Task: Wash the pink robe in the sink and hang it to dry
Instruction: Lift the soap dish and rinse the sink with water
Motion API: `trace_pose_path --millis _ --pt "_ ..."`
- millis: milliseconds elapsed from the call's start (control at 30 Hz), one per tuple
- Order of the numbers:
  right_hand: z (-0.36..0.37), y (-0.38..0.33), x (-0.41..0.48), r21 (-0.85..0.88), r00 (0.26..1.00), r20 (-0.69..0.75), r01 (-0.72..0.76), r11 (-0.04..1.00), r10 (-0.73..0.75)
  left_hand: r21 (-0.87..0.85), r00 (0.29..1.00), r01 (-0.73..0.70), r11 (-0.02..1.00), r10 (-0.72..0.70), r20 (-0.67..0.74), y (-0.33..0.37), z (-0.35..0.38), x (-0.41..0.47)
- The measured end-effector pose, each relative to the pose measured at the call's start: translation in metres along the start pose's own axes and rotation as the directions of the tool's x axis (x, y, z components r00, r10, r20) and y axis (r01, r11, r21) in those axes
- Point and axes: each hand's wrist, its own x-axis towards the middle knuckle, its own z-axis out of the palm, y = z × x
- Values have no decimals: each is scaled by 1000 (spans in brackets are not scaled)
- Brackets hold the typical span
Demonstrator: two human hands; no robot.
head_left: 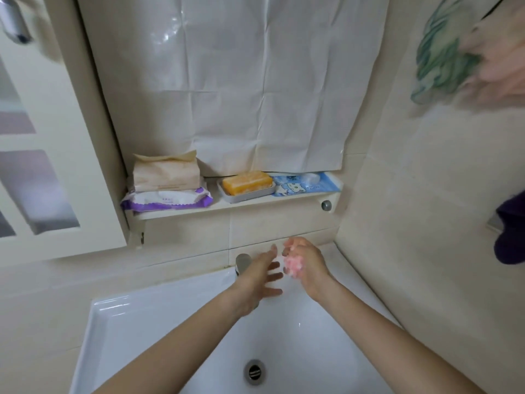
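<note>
My right hand [305, 263] is curled around a small wad of pink fabric [294, 265], held above the back right of the white sink [159, 322]. My left hand [262, 275] hovers beside it with fingers spread, holding nothing, in front of the chrome tap [243, 263]. The sink basin holds nothing and its drain [254, 371] shows near the front. A blurred pale pink garment [500, 64] hangs at the top right on the wall.
A shelf [227, 207] above the sink carries tissue packs [167, 180], an orange soap bar in a dish [247, 183] and a blue packet [306, 184]. A white sheet [241, 81] covers the mirror. A green cloth [443, 55] and dark purple cloth [511, 231] hang at the right.
</note>
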Motion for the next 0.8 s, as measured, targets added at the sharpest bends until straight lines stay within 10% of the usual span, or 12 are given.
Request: trace_pose_path --millis 100,200,267,400,533,633,800 --pt "2 3 -11 -156 930 240 319 935 -278 -516 982 168 840 -99 159 9 16 4" --pt "-8 10 -2 -814 801 350 517 266 -486 -650 952 224 726 -19 306 27 31 -8" --pt "-25 -2 0 -895 836 334 426 133 -436 -560 959 163 812 3 283 36 34 -10" --pt "-45 -39 -29 -577 877 378 473 666 -296 -393 981 -78 916 141 134 62 41 -11" --pt "-54 -62 -67 -516 807 287 584 626 -516 -386 967 -168 907 227 113 101 64 -16" --pt "-60 -85 -96 -281 683 -101 678 679 -723 -388 952 -177 905 257 164 117 85 -23" --pt "-69 -132 -111 429 870 80 411 804 -487 -432 814 -74 899 304 495 126 126 -39"
